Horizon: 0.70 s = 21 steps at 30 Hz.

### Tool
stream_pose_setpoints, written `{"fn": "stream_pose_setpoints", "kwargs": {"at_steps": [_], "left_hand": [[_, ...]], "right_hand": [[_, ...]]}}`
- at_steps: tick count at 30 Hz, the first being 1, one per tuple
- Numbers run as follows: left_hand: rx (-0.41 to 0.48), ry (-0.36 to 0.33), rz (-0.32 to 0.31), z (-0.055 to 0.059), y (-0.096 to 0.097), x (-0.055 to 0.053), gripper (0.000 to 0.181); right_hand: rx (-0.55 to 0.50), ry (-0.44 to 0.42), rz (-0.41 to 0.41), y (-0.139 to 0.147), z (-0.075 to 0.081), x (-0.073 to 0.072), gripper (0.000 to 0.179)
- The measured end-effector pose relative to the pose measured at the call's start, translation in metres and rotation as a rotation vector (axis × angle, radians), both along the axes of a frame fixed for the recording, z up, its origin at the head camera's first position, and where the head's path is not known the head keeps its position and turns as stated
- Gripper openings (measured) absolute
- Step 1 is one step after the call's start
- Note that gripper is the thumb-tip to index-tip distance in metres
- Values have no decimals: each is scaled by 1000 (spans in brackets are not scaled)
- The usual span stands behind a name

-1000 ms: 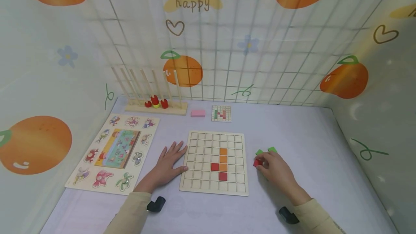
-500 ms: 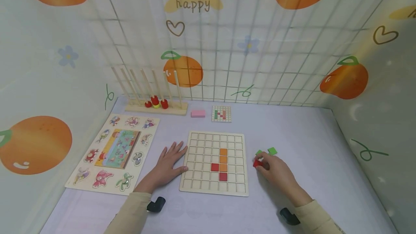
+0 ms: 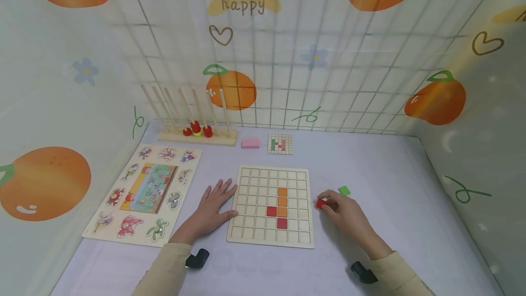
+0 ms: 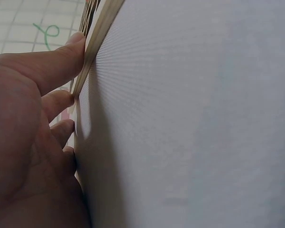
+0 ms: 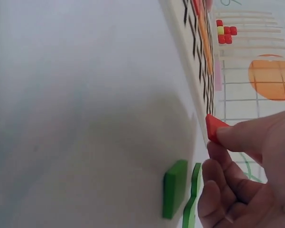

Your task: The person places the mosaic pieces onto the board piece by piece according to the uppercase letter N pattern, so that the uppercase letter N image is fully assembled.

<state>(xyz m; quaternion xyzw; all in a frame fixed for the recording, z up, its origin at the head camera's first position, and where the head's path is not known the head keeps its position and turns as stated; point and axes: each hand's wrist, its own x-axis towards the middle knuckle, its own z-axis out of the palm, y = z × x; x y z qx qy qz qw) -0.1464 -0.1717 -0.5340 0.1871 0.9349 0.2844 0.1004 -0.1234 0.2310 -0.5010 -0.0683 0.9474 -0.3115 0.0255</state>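
My left hand (image 3: 213, 209) lies flat with fingers spread, thumb and fingertips at the left edge of a wooden grid board (image 3: 256, 229). In the left wrist view its thumb (image 4: 61, 64) touches the board's side. My right hand (image 3: 349, 214) pinches a red square tile (image 3: 321, 203) between thumb and fingers, just off the board's right edge. The right wrist view shows that red tile (image 5: 214, 128) lifted above the table. On the board sit orange tiles (image 3: 282, 202) in a column, with a red tile (image 3: 271, 211) beside them and another red tile (image 3: 282, 223) below.
Green tiles (image 3: 344, 190) lie beyond my right hand, partly covered by it. A small pattern card (image 3: 280, 144) and a pink block (image 3: 250, 143) are behind the board. A peg stand (image 3: 197, 138) with beads stands at back left. An animal puzzle board (image 3: 144, 195) lies at left.
My right hand has picked the red tile up and moved it slightly left, toward the board. The left hand has stayed in place.
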Motion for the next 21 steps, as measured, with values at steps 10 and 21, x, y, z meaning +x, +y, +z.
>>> {"fn": "stream_pose_setpoints", "kwargs": {"at_steps": [10,21], "left_hand": [[13,0,-7,0,-2,1,79],[16,-2,-3,0,-1,1,79]], "right_hand": [[-54,-57,-29,-18,3,-6,24],[-92,-24,36,-42,7,-11,20]]}}
